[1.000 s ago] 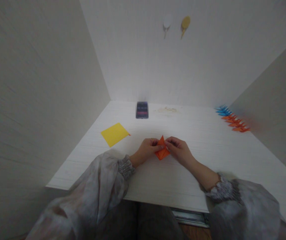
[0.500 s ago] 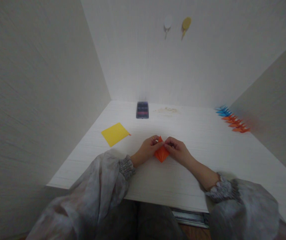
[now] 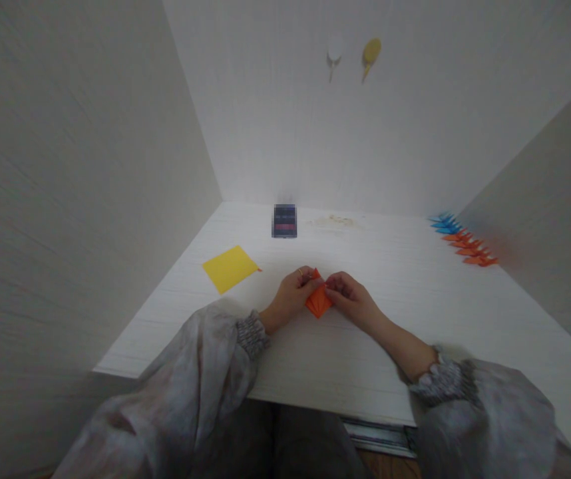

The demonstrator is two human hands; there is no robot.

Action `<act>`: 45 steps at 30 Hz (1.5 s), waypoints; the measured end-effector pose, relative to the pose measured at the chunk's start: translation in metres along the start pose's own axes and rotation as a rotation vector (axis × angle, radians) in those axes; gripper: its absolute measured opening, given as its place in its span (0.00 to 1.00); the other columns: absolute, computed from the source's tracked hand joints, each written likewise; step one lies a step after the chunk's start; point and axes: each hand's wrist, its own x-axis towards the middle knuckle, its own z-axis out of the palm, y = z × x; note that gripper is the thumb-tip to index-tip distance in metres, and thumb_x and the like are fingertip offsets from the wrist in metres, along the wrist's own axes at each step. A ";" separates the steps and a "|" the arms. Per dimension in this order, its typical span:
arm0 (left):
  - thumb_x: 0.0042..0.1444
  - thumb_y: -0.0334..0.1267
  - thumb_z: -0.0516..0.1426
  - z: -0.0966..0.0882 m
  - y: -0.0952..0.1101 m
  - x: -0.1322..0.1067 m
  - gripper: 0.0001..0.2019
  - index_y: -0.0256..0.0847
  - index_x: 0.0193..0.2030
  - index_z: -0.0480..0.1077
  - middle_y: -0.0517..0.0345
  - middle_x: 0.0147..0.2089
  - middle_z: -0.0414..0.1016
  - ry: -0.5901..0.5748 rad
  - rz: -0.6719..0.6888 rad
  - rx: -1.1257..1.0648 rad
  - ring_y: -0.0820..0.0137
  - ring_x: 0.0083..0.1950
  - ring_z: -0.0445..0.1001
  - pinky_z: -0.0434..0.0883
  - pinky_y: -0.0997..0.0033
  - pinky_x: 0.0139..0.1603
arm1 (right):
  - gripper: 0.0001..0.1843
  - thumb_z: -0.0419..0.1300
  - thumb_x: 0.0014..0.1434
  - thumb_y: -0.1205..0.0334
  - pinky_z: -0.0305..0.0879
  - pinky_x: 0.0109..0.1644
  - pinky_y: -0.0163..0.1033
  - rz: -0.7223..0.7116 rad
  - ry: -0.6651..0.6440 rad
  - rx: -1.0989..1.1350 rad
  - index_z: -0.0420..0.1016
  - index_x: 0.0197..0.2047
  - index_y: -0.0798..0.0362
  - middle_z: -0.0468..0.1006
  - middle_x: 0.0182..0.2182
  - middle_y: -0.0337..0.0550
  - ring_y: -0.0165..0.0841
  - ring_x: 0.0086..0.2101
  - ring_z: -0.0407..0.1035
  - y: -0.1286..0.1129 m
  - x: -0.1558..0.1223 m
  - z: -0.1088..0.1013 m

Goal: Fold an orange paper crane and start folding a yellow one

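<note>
A folded orange origami paper [image 3: 319, 304], diamond-shaped with creases fanning from its near point, is held just above the white table [image 3: 335, 379]. My left hand [image 3: 293, 296] grips its left side, thumb on top and fingers beneath; a ring shows on one finger. My right hand [image 3: 353, 296] pinches the right edge of the paper between thumb and fingertips. The fingertips hide part of the paper's upper half.
Yellow paper [image 3: 230, 269] lies left, with a tiny orange bit at its corner. A dark, blurred-out object [image 3: 284, 221] sits near the back wall. Blue [image 3: 446, 223] and orange folded paper figures [image 3: 470, 247] line up at right. Two hooks [image 3: 372, 51] are on the wall.
Both hands and the orange paper have shifted slightly left and toward the back. The paper looks a little narrower between the fingers. Other things stay in place.
</note>
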 end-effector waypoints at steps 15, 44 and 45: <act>0.41 0.30 0.56 -0.003 0.004 -0.003 0.07 0.33 0.30 0.65 0.57 0.30 0.71 -0.043 -0.126 -0.275 0.74 0.31 0.71 0.69 0.69 0.36 | 0.04 0.57 0.48 0.67 0.59 0.30 0.34 -0.069 0.120 0.196 0.70 0.31 0.52 0.70 0.23 0.36 0.27 0.25 0.62 0.007 -0.003 -0.008; 0.37 0.33 0.62 -0.003 -0.004 -0.001 0.14 0.34 0.30 0.63 0.61 0.28 0.68 -0.041 -0.017 -0.112 0.78 0.28 0.68 0.66 0.77 0.31 | 0.16 0.64 0.42 0.66 0.57 0.26 0.32 -0.003 0.096 0.334 0.65 0.35 0.50 0.69 0.23 0.33 0.26 0.24 0.63 0.008 -0.001 -0.005; 0.36 0.33 0.63 -0.003 -0.004 -0.001 0.15 0.34 0.31 0.64 0.60 0.29 0.69 -0.058 -0.024 -0.118 0.77 0.29 0.68 0.66 0.76 0.31 | 0.16 0.64 0.42 0.66 0.57 0.26 0.32 0.002 0.101 0.330 0.65 0.35 0.50 0.69 0.23 0.33 0.26 0.23 0.63 0.008 -0.001 -0.006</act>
